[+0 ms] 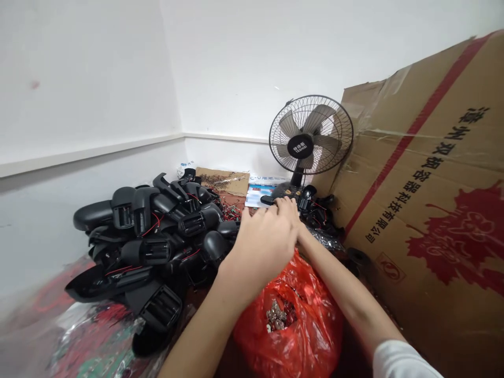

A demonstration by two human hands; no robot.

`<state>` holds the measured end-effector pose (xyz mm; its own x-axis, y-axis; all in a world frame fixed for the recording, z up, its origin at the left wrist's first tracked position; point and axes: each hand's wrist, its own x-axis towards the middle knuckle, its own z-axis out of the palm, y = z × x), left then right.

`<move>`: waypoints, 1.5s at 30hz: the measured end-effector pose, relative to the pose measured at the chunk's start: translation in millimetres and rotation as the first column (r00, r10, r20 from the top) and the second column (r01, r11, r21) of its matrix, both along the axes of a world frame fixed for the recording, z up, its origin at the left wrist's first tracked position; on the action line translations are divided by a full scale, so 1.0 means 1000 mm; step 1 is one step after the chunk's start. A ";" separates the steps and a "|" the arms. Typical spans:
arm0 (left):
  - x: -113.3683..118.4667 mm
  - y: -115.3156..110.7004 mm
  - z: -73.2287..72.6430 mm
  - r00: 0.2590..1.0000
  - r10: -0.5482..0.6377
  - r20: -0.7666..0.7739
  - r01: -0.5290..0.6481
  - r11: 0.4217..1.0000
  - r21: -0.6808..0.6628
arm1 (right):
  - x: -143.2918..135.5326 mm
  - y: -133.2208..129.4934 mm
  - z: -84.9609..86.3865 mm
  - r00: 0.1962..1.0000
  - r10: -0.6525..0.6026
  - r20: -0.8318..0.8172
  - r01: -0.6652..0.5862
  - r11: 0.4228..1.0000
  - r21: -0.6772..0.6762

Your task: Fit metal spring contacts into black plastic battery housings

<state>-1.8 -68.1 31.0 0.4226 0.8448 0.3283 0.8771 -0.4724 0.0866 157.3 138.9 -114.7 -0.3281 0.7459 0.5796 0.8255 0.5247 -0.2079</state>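
Observation:
My left hand point(264, 239) reaches forward over a red plastic bag point(299, 336), its back towards me and its fingers curled. What those fingers hold, if anything, is hidden. Close beside it on the right, my right hand point(289, 214) is bent with its fingers closed; their tips are mostly out of sight. A small black, rounded piece point(268, 200) shows just beyond the fingers, and I cannot tell whether either hand grips it. Small shiny metal parts point(276, 315) lie inside the open bag below my wrists.
Black plastic housings point(153, 252) with red wires are heaped on the left. Small red-wired parts point(231, 209) lie behind them near a cardboard sheet point(224, 180). A desk fan point(301, 146) stands at the back. One large carton point(429, 173) walls off the right side.

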 end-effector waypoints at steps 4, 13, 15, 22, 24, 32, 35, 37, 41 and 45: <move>-0.017 0.022 0.003 0.985 0.140 0.101 -0.144 0.989 0.033 | 0.004 -0.022 0.028 0.997 0.077 -0.021 -0.075 0.992 0.105; -0.055 0.044 0.000 0.949 0.105 0.299 -0.119 0.992 0.030 | 0.021 -0.125 0.085 0.862 0.505 0.033 -0.486 0.809 0.331; -0.059 0.047 0.000 0.935 0.015 0.354 0.031 0.992 -0.126 | 0.020 -0.134 0.091 0.861 0.506 0.057 -0.493 0.801 0.341; -0.052 0.062 -0.004 0.743 -0.088 0.664 0.335 0.907 -0.255 | 0.010 -0.155 0.098 0.887 0.385 -0.257 -0.191 0.811 0.553; -0.046 0.064 -0.007 0.692 -0.072 0.718 0.334 0.914 -0.230 | 0.007 -0.156 0.099 0.776 0.372 -0.510 -0.074 0.856 0.511; -0.016 0.065 -0.016 0.507 -0.106 0.856 0.546 0.808 -0.223 | 0.005 -0.143 0.094 0.342 0.178 -0.923 -0.525 0.850 -0.030; -0.010 0.063 -0.018 0.480 -0.138 0.866 0.553 0.815 -0.176 | 0.006 -0.145 0.095 0.314 0.127 -0.941 -0.549 0.833 -0.071; -0.008 0.062 -0.019 0.459 -0.164 0.873 0.571 0.808 -0.148 | 0.008 -0.147 0.097 0.310 0.123 -0.943 -0.565 0.821 -0.079; -0.006 0.060 -0.019 0.417 -0.151 0.896 0.648 0.741 -0.176 | 0.013 -0.150 0.099 0.297 0.129 -0.946 -0.586 0.807 -0.074; -0.005 0.060 -0.019 0.377 -0.125 0.918 0.687 0.702 -0.187 | 0.015 -0.150 0.100 0.311 0.130 -0.941 -0.589 0.804 -0.083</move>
